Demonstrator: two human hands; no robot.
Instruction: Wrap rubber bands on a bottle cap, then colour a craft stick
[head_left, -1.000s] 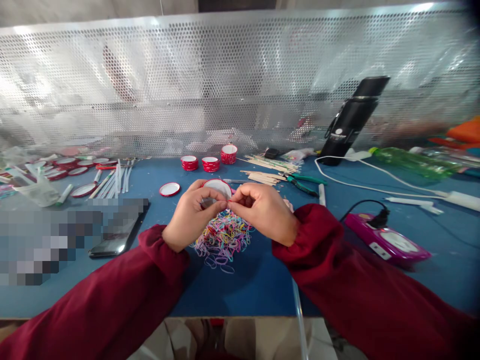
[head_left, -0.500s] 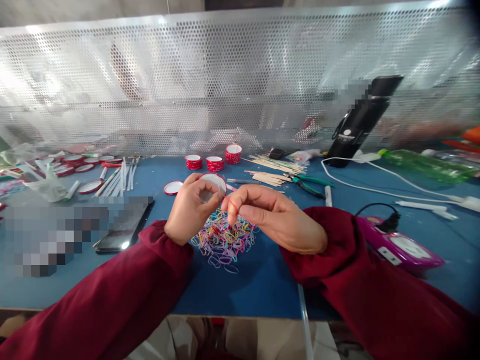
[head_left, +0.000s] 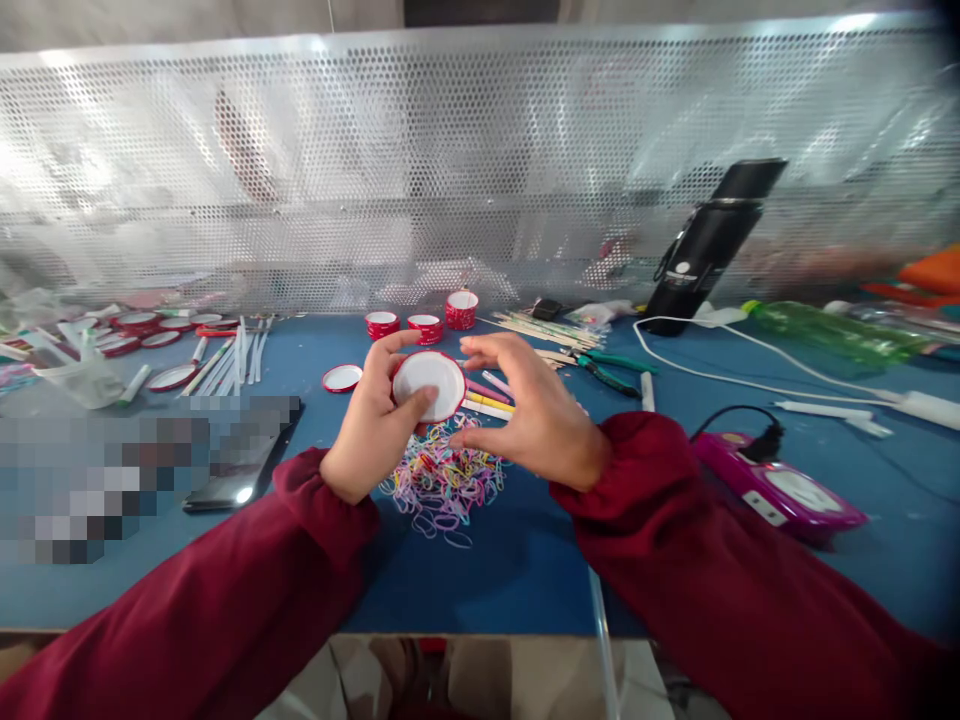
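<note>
My left hand (head_left: 375, 425) grips a small round red tin with a white face (head_left: 429, 385), thumb pressed on its front, held just above a heap of small coloured rubber bands (head_left: 446, 480) on the blue table (head_left: 525, 560). My right hand (head_left: 525, 410) hovers right beside the tin with fingers spread and curved, holding nothing that I can see. Both arms wear dark red sleeves.
Behind the hands lie three red tins (head_left: 424, 325), a loose red lid (head_left: 341, 378), wooden sticks (head_left: 536, 328) and green pliers (head_left: 611, 370). Left: more lids, white sticks, a phone (head_left: 240, 460). Right: a black flask (head_left: 709, 240), white cable, a purple device (head_left: 772, 485), a green bottle (head_left: 832, 330).
My right hand let go of the red band it was stretching and opened beside the tin. My left hand turned the tin so its white face shows.
</note>
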